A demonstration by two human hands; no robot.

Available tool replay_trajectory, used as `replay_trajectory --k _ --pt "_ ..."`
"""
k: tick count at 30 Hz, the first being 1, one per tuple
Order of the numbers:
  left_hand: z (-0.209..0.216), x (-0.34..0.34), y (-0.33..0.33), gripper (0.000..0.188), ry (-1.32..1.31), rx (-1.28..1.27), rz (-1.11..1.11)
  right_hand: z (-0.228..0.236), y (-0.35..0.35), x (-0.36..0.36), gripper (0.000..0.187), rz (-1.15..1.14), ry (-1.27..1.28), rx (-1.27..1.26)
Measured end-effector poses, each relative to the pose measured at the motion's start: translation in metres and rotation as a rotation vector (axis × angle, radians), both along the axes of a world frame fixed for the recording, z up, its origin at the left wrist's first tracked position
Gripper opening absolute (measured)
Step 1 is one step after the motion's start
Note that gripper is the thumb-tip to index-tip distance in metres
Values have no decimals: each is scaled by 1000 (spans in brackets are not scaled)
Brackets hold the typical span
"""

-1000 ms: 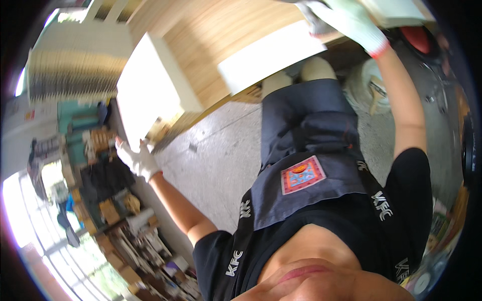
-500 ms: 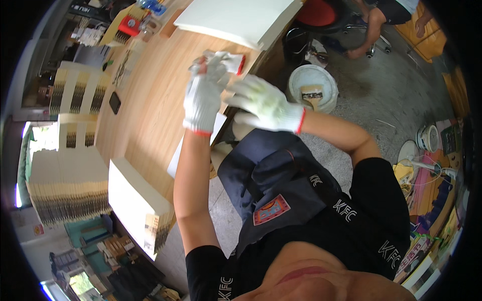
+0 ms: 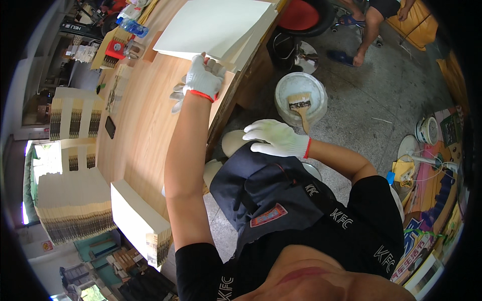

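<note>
**Paper stack (image 3: 213, 27) at your left fingertips, with your right hand (image 3: 273, 138) off it**

The paper stack lies just beyond your left hand (image 3: 205, 78), whose fingers are curled at its near edge; you can't tell from here whether they pinch a sheet. To the right of those fingers, the upper layers bow up from the ones beneath. Your right hand is empty, fingers loosely spread, over your apron (image 3: 263, 180) by the knee.

Expect each sheet to be light and bendy, easily creased at the corners, and the whole pile to be heavy. Smooth faces will probably slide on one another. Take a flat, broad pinch on the near edge, ideally at two spread points, so the middle doesn't fold.

What looks like a loose glove (image 3: 177, 98) lies by your left wrist. The pale wood table (image 3: 140, 130) runs out to the left of that hand, with a phone (image 3: 110, 128) on it and a bottle (image 3: 132, 27) farther ahead. A white block (image 3: 138, 210) sits left of your left forearm.

Ahead and right of your right hand, a bucket (image 3: 322, 98) holding a brush (image 3: 300, 103) stands on the floor (image 3: 354, 90). Past it are a red stool (image 3: 299, 14) and a seated person (image 3: 372, 35).
</note>
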State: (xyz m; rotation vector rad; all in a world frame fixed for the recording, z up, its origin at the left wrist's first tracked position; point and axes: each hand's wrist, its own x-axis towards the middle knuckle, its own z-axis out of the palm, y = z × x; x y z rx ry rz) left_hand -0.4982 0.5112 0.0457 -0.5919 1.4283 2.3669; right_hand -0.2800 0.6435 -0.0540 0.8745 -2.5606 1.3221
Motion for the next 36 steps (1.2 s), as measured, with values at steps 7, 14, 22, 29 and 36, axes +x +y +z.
replay_trajectory --k 7,14,22,29,36 --pt "-15 -45 4 23 6 30 28 23 6 -27 40 77 -335 -257" --pt "42 -41 -59 39 253 238 -111 65 50 -143 41 -9 -644 -839" --pt "55 95 -275 38 138 -230 70 94 -12 -242 44 420 -1021 -1030" --pt "13 221 -359 38 12 -518 149 71 -153 -197 47 -40 -332 207" --pt "-32 241 -362 41 91 -557 251 24 -184 -204 44 170 -122 248"
